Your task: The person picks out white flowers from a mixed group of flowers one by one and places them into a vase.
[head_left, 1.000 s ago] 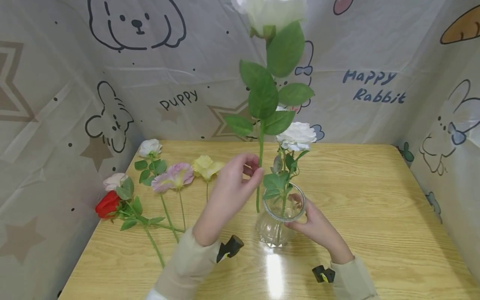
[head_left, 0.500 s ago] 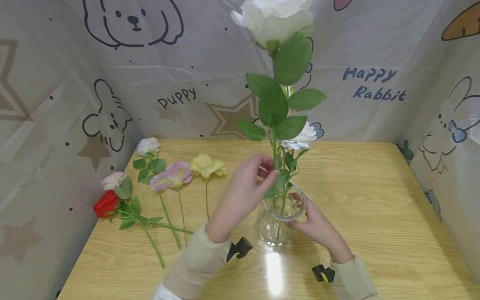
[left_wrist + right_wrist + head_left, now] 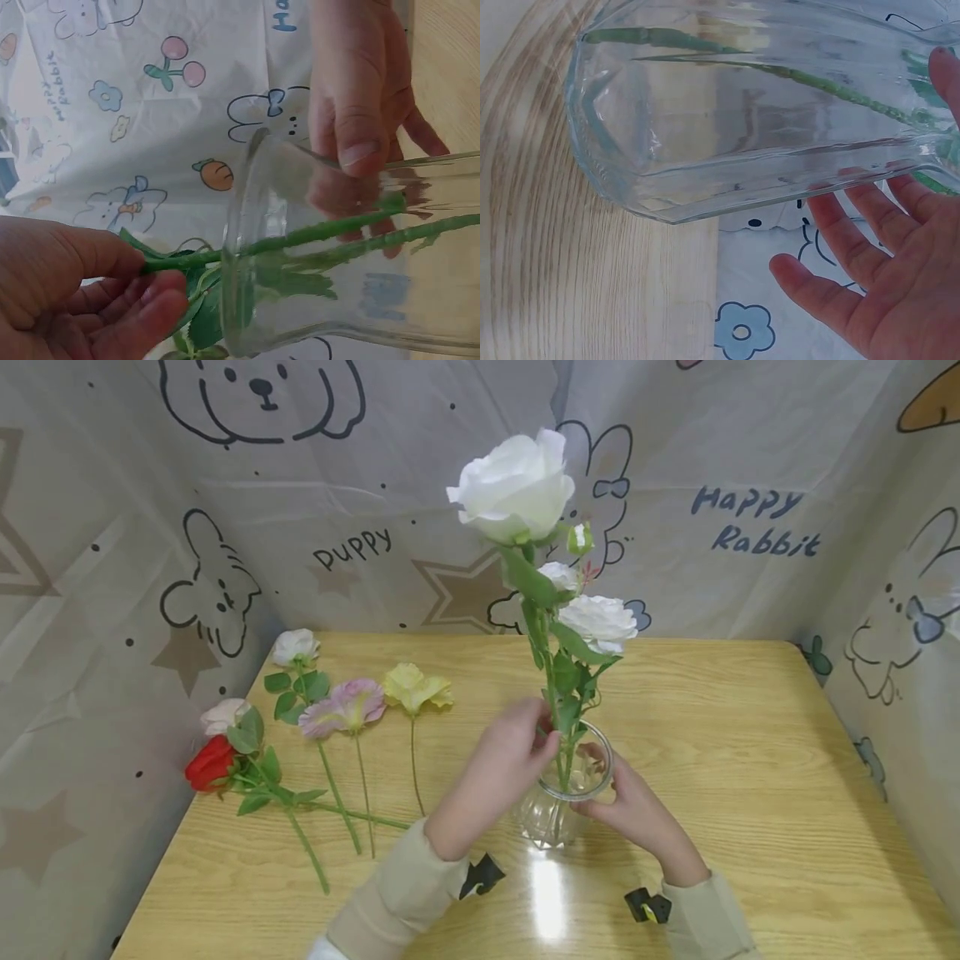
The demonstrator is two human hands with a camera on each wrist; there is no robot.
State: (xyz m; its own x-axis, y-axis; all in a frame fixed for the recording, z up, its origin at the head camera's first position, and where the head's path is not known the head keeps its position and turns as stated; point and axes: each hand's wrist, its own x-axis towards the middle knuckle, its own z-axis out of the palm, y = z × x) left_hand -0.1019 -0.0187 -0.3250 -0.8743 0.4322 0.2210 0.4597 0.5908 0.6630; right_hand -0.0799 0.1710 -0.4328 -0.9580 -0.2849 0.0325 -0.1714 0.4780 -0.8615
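Observation:
My left hand (image 3: 498,768) pinches the green stem of a large white rose (image 3: 513,487) between thumb and fingers. The stem's cut end (image 3: 390,202) is inside a clear glass vase (image 3: 534,822), just past its mouth, as the left wrist view shows. A spray of smaller white flowers (image 3: 600,620) stands in the same vase, its stem reaching down to the base in the right wrist view. My right hand (image 3: 637,814) holds the vase below the rim from the right, thumb on the near side and fingers (image 3: 855,247) against the far side.
On the table's left lie a red rose (image 3: 212,763), a pale pink rose (image 3: 223,717), a white rose (image 3: 295,647), a purple flower (image 3: 352,706) and a yellow flower (image 3: 412,687). A printed cloth (image 3: 450,435) walls the wooden table (image 3: 750,827) at back and sides.
The left hand has moved right and down with the large white rose. Its stem end has passed from beside the vase into the mouth, and the bloom is lower. The right hand stays put.

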